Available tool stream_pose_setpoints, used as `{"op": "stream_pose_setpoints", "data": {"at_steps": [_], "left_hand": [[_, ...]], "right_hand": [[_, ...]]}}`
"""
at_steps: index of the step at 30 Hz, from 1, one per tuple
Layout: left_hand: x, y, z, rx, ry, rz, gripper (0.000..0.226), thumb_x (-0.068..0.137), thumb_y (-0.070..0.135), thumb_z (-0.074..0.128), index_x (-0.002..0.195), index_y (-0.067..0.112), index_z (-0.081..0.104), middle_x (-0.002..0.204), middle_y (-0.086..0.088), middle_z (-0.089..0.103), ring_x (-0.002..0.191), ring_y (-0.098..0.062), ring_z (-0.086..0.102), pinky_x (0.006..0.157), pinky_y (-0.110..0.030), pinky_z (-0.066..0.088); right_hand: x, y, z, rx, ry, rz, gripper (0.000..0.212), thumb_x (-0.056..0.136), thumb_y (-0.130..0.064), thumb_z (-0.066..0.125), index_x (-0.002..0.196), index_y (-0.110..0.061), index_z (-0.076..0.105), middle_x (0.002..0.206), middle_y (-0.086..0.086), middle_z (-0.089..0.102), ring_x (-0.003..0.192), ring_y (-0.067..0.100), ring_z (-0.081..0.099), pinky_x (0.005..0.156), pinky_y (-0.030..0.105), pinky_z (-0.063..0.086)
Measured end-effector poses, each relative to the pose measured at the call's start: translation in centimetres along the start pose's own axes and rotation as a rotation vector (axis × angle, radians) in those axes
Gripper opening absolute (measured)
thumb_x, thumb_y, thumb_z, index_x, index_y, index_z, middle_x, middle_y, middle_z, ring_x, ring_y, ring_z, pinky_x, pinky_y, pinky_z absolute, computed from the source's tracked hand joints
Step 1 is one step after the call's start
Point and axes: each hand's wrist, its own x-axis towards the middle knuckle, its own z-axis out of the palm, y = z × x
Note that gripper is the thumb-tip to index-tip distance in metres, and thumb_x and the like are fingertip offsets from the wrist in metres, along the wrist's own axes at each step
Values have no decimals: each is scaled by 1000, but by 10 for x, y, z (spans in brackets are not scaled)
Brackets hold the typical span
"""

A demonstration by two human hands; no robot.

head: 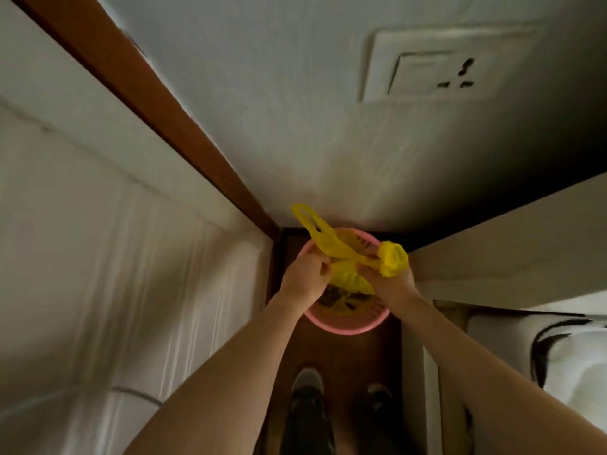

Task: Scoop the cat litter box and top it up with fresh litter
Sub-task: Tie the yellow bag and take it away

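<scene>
Over the pink bin on the floor, left hand and right hand each pinch a handle of the yellow bag, which hangs between them, handles stretched left-right, both hands equally near.

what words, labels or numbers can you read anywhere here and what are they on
None can be read.
The wall socket plate shows only pin holes and a switch, no lettering.
The yellow plastic bag held by the left hand and right hand over the pink basket shows no print.
</scene>
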Motion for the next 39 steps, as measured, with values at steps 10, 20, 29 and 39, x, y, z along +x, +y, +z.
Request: {"op": "stream_pose_setpoints", "data": {"at_steps": [10,20,29,39], "left_hand": [[60,-98,100,-210,-36,-126,14,96,21,49,104,20,62,104,1,65,98,-17,60,88,-33,50],[85,-99,111,238,206,450,30,83,24,62,112,18,54,116,-1,53,109,-20,50,94,-34,44],[128,-125,144,518,-197,312,47,99,34,38,145,26,33,149,0,35,135,-27,33,113,-43,25],[98,-117,148,609,-14,258,62,100,33,35,152,12,10,159,-8,10,147,-22,8,119,-34,-1]], "right_hand": [[81,116,55,-229,-14,-128,30,89,-11,65,118,-6,60,113,11,65,100,20,58,85,33,47],[129,164,89,-760,-116,18,26,98,-21,46,112,-2,59,114,18,64,106,31,61,88,35,46],[128,168,89,-515,-27,31,50,87,-23,63,130,-5,44,129,21,49,114,38,53,96,42,45],[103,184,91,-930,-57,-312,68,97,-36,44,152,-10,15,158,13,17,146,24,19,119,41,20]]}}
